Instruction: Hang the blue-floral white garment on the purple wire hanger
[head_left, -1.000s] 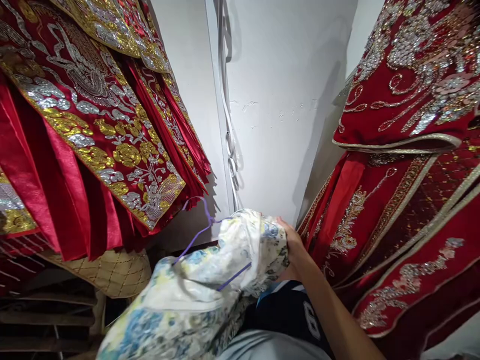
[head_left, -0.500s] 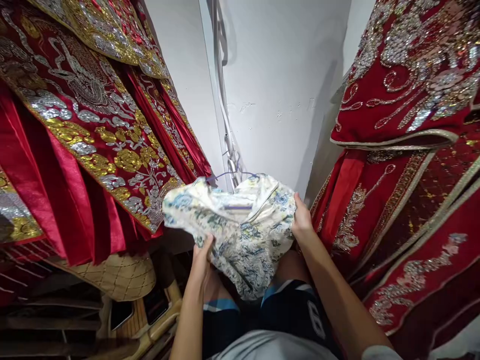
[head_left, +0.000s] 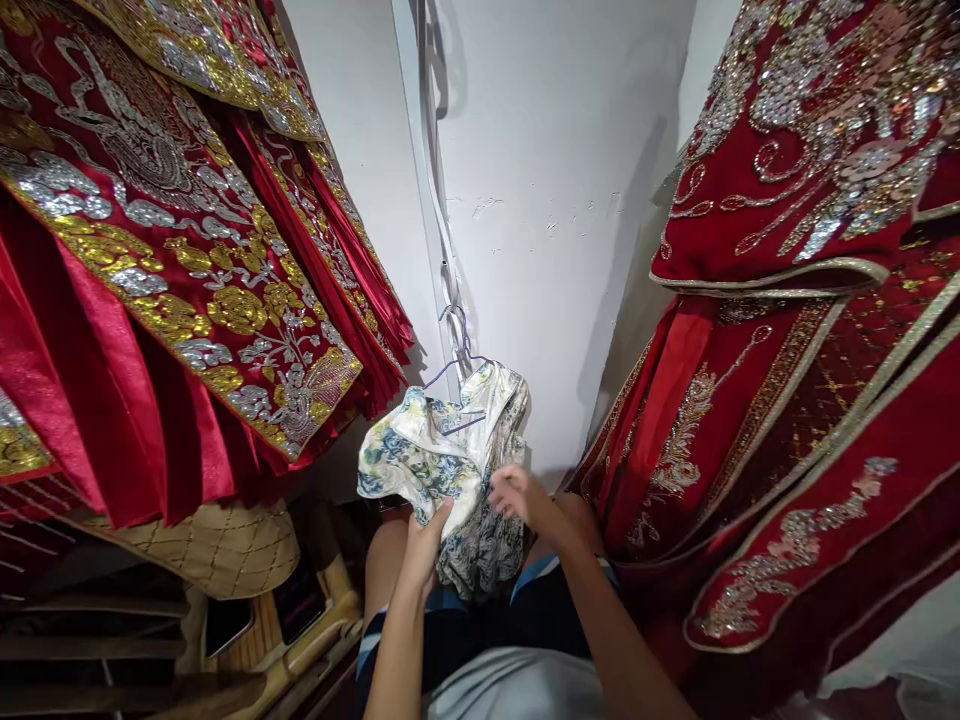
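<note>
I had the floral-print blouse (head_left: 457, 470) towards six o'clock on its purple hanger (head_left: 463, 424), the left hand (head_left: 426, 545) gripping its seven-o'clock side, the right hand (head_left: 519, 495) loosely open at its four o'clock, and reckoned a hard left-hand tug could slip the blouse off

The floral top (head_left: 424, 445) is creamy white, splashed with blue and touches of yellow, and its hanger (head_left: 463, 424) is purple. Over on the left, a red costume (head_left: 240, 310) glitters with gold and silver blossoms; across from it, another red outfit (head_left: 810, 190) carries silver swirls and pale pink flowers.
</note>
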